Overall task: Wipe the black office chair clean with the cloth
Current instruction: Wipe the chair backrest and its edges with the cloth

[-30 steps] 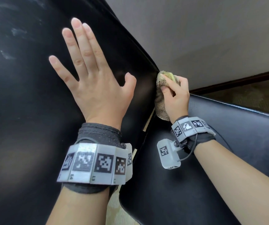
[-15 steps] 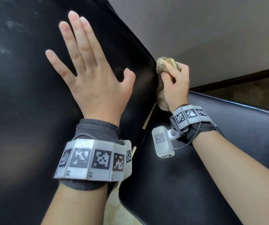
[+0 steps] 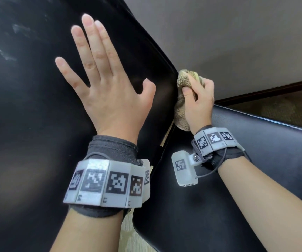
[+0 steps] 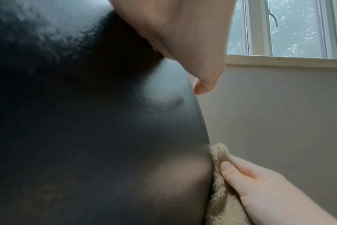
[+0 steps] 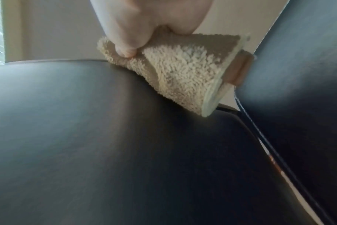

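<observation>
The black chair backrest (image 3: 28, 106) fills the left of the head view, with its seat (image 3: 210, 206) at the lower right. My left hand (image 3: 106, 84) lies flat on the backrest, fingers spread and straight. My right hand (image 3: 197, 102) grips a bunched beige cloth (image 3: 182, 113) against the backrest's right edge. In the left wrist view the cloth (image 4: 221, 190) touches that edge (image 4: 202, 129), pinched by the right hand's thumb (image 4: 233, 172). The right wrist view has the cloth (image 5: 179, 73) hanging over the seat (image 5: 106, 152), next to the backrest (image 5: 298, 99).
A plain beige wall (image 3: 237, 42) stands behind the chair, with a dark baseboard (image 3: 266, 91) and carpet (image 3: 283, 110) at the right. A window (image 4: 289, 27) is above the wall in the left wrist view. White smears (image 3: 10, 42) mark the backrest's upper left.
My right hand has slid the cloth up along the backrest's right edge, then a little back down. My left hand stays flat on the backrest.
</observation>
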Action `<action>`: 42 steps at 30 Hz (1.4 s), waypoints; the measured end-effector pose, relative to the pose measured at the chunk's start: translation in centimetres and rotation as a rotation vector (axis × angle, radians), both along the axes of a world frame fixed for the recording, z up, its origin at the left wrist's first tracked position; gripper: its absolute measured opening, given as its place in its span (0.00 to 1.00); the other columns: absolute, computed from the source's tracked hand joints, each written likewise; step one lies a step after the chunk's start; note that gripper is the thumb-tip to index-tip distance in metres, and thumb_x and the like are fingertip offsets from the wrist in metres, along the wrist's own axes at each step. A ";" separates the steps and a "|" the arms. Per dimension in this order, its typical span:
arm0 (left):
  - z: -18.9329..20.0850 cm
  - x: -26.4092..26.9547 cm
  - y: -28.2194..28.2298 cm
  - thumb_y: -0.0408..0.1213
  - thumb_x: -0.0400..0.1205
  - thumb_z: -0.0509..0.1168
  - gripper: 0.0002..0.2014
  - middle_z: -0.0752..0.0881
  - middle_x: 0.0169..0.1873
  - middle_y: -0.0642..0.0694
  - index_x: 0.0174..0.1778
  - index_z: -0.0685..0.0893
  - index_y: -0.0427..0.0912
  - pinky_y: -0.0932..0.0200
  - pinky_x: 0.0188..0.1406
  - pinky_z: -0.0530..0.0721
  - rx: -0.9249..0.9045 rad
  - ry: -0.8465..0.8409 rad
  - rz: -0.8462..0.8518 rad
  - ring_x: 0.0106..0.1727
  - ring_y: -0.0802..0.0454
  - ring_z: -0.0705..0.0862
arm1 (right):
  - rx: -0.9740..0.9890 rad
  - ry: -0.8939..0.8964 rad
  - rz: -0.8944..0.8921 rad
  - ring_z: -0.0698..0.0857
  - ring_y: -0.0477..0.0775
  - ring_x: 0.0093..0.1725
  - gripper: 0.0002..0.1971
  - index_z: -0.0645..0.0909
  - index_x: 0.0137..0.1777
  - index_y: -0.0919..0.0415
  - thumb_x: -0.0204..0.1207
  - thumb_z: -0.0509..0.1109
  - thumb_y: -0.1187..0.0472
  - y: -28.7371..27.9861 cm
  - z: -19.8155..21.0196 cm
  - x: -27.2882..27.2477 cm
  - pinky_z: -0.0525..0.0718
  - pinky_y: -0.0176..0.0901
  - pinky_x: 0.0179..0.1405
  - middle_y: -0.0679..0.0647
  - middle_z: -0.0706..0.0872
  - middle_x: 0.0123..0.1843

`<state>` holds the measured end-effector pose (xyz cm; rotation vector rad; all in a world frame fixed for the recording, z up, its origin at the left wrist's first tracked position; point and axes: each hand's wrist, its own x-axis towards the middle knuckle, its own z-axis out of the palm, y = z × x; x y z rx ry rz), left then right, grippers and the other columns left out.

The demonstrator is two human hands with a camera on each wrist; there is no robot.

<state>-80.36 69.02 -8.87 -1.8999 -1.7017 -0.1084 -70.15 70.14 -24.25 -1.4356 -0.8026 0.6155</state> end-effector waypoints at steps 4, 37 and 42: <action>0.0 0.0 0.0 0.57 0.76 0.58 0.47 0.48 0.82 0.37 0.81 0.44 0.32 0.33 0.75 0.41 0.006 0.004 0.001 0.82 0.40 0.46 | -0.158 0.032 0.070 0.73 0.49 0.56 0.16 0.80 0.65 0.69 0.78 0.65 0.70 0.6 0.0 0.9 0.57 0.07 0.50 0.69 0.74 0.60; 15.7 -13.1 -6.2 0.40 0.71 0.60 0.29 0.72 0.71 0.34 0.69 0.70 0.35 0.41 0.70 0.51 0.286 -0.181 0.023 0.72 0.42 0.58 | 0.150 -0.244 0.321 0.73 0.57 0.64 0.19 0.78 0.69 0.51 0.79 0.64 0.61 2.2 22.3 -5.5 0.60 0.24 0.63 0.55 0.70 0.60; 18.6 -16.6 -7.3 0.42 0.73 0.60 0.35 0.62 0.77 0.32 0.76 0.62 0.35 0.29 0.74 0.48 0.242 -0.205 0.148 0.78 0.36 0.55 | 0.091 -0.246 0.183 0.71 0.61 0.64 0.19 0.77 0.70 0.51 0.80 0.62 0.63 1.9 22.9 -7.4 0.56 0.23 0.59 0.61 0.73 0.66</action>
